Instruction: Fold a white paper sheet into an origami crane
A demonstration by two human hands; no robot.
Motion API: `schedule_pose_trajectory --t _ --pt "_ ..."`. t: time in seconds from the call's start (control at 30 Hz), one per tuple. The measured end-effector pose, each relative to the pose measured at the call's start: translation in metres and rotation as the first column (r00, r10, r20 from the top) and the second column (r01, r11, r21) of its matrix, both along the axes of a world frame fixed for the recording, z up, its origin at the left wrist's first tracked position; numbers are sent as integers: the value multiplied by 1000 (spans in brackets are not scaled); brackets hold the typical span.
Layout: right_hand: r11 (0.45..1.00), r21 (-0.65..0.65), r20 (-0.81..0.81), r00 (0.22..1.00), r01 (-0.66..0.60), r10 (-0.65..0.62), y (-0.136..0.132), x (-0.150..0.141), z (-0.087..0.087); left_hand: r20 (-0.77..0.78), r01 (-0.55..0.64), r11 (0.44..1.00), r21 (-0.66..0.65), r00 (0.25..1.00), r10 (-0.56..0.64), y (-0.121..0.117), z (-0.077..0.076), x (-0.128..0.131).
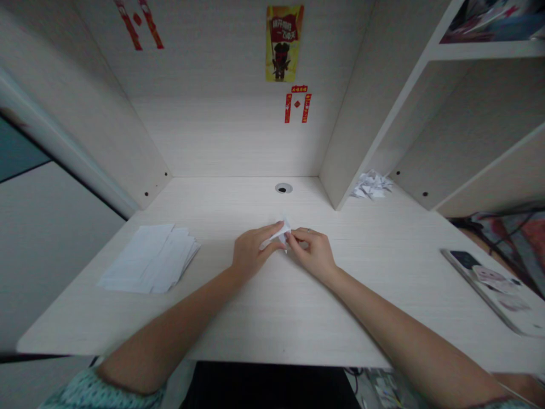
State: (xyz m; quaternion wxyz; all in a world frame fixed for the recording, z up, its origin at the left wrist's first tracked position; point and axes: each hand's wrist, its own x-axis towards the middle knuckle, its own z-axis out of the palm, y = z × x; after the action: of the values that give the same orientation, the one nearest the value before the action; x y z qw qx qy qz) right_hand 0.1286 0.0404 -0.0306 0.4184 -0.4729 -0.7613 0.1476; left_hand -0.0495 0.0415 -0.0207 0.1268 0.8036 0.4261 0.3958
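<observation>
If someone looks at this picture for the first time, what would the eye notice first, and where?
Probably the yellow-and-red poster high on the back panel, with small red strips just below it. Next come the left hand and right hand, holding a small white paper piece near the middle of the desk.

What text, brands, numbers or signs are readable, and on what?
Yellow poster: probably "旗开得胜 一飞冲天", blurred.
Lower red stickers: characters too small to read.
Upper-left red strips: too blurred.
Shelf item, upper right: star sign, no legible words.
Phone: no legible brand.
Folded paper: none visible.
</observation>
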Motion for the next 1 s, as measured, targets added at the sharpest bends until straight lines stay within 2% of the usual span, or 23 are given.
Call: schedule_pose_trajectory --t 0.47,0.63,0.8,0.9,1.0 --pt "997 59 -5 999 -43 44 -2 1 4 24 -3 976 217 1000 -3 2 -4 2" --pt "997 65 -2 999 -35 35 -2 1 1 11 15 976 217 1000 -18 1 -3 2" --pt "997 70 -41 999 -29 32 -2 0 1 62 -35 995 95 998 30 -1 0 4" --pt "996 71 -71 995 -61 67 -2 0 1 187 -22 990 -140 981 49 0 0 5" --pt "992 47 -73 990 -116 120 -1 0 2 350 110 924 -366 936 27 2 -3 6"
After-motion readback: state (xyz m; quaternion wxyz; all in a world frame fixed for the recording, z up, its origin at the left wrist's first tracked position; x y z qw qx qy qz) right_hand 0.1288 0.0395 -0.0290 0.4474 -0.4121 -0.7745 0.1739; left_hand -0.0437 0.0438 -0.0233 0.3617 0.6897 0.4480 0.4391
